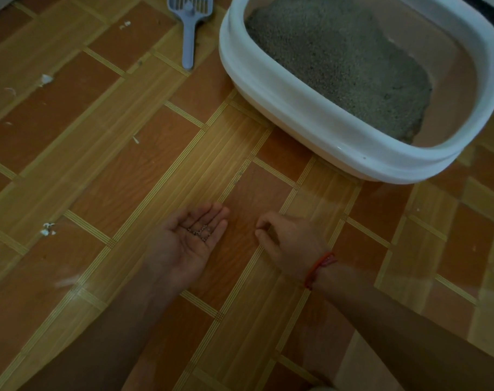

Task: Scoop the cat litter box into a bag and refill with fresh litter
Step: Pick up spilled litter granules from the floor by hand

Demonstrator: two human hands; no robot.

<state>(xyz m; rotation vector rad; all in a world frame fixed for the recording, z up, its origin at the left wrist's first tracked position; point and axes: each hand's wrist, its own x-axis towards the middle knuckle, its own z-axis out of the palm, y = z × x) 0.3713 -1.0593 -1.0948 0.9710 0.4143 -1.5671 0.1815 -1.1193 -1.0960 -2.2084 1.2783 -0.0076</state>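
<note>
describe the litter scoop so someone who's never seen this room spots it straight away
Find the big white litter box at the upper right of the wood-pattern floor. Just left of it, at the view's top edge, lies the scoop: the only grey-blue plastic thing, with a slotted head and a straight handle.

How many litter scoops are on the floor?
1. The grey scoop lies on the floor left of the litter box, partly cut off at the top edge; others may lie outside view.
</note>
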